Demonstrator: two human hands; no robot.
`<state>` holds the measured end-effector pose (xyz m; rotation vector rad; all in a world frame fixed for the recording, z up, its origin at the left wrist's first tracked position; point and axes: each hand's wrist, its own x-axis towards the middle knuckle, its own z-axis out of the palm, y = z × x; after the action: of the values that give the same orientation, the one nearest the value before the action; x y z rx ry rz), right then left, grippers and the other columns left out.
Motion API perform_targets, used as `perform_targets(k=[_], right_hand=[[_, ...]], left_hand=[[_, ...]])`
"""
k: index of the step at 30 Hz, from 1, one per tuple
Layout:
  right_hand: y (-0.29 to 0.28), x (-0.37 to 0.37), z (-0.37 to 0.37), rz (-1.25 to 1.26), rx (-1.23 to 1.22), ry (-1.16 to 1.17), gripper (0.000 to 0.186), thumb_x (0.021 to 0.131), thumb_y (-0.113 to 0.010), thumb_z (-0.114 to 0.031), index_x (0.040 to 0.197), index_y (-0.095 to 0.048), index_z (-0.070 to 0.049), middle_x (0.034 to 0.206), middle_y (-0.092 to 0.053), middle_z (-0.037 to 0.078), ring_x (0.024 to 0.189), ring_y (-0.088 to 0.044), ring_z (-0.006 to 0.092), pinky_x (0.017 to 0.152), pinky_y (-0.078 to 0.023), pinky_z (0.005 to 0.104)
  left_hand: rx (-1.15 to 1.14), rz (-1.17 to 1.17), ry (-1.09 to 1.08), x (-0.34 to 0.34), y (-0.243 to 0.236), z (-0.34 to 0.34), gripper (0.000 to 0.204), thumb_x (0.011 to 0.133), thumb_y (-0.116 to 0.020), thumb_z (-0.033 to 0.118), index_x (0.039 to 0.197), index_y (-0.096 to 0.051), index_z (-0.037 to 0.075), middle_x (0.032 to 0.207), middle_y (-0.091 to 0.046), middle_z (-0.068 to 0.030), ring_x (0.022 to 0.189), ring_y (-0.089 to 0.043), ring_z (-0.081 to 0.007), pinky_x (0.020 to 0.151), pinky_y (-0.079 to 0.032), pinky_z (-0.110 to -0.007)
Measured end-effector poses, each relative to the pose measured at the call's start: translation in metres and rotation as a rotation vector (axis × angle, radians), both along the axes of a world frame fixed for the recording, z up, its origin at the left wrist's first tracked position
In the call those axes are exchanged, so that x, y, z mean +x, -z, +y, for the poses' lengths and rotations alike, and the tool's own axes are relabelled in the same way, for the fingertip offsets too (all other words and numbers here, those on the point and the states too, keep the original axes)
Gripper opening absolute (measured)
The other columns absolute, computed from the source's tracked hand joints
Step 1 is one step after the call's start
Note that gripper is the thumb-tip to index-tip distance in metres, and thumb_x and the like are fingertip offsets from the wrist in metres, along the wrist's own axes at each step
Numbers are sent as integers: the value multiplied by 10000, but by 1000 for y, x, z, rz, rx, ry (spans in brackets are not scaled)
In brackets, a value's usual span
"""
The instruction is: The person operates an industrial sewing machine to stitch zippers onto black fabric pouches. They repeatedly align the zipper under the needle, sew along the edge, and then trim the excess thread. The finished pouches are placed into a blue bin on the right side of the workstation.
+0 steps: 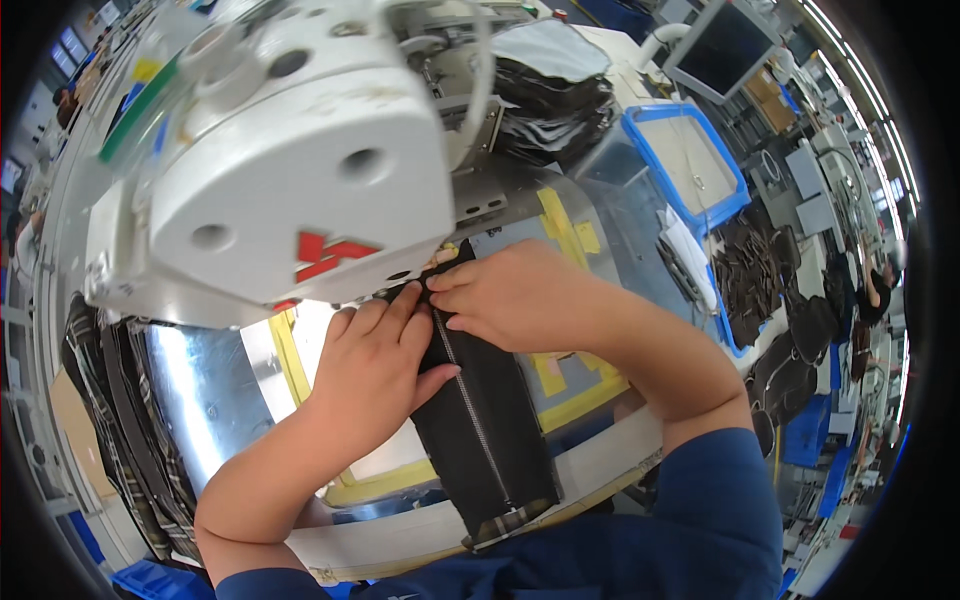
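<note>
A long black fabric piece [493, 405] with a metal zipper [470, 405] down its middle runs from the sewing machine toward my body. Its near end shows a plaid patch and hangs at the table edge. My left hand [375, 365] lies on its left side, fingertips pressed down, thumb apart near the zipper. On its far end, my right hand [515, 298] is closed, with fingertips pinched at the cloth. The white sewing machine head [310, 190] looms just beyond both hands. It hides the needle area and part of the cloth's far end.
Yellow tape [565, 230] marks the machine bed. Dark folded garments [130, 430] hang at the left. A stack of dark pieces [550, 105] lies at the back. To the right are a blue-rimmed tray [738, 190], a pile of small dark pieces [745, 280] and a monitor [725, 48].
</note>
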<state>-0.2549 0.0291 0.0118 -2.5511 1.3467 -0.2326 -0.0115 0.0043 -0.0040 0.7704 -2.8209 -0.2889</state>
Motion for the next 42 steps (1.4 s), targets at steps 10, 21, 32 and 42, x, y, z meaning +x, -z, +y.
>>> perform_targets(k=[10,21,32,42], right_hand=[[14,19,-5,-37,-109,1,174,989,-690,-255,1041,-752,-101,1136,-740,9,944,-745,215,709,-604,390],[14,26,-4,-67,-108,18,229,996,-682,-255,1156,-734,-99,1192,-750,21,934,-758,209,682,-610,389],[14,23,3,-56,-83,28,291,1000,-687,-264,1204,-720,-58,1292,-736,84,884,-768,218,686,-615,368],[24,19,5,-99,-126,6,393,984,-719,-287,1312,-724,-71,1329,-725,42,825,-759,224,709,-617,349]], left_hand=[[50,20,-42,11,-5,-4,700,834,-846,500,1257,-643,-20,1404,-656,-219,1146,-656,-356,1024,-477,-469],[132,3,-57,12,-13,-6,695,822,-860,476,1234,-641,-39,1366,-673,-245,1190,-659,-376,1020,-485,-470],[115,21,-37,11,-6,-6,727,826,-851,496,1260,-637,-46,1363,-683,-240,1152,-678,-360,994,-495,-460],[60,-26,-62,14,-8,-2,743,820,-846,525,1244,-637,-49,1351,-687,-262,1123,-689,-358,962,-512,-446]])
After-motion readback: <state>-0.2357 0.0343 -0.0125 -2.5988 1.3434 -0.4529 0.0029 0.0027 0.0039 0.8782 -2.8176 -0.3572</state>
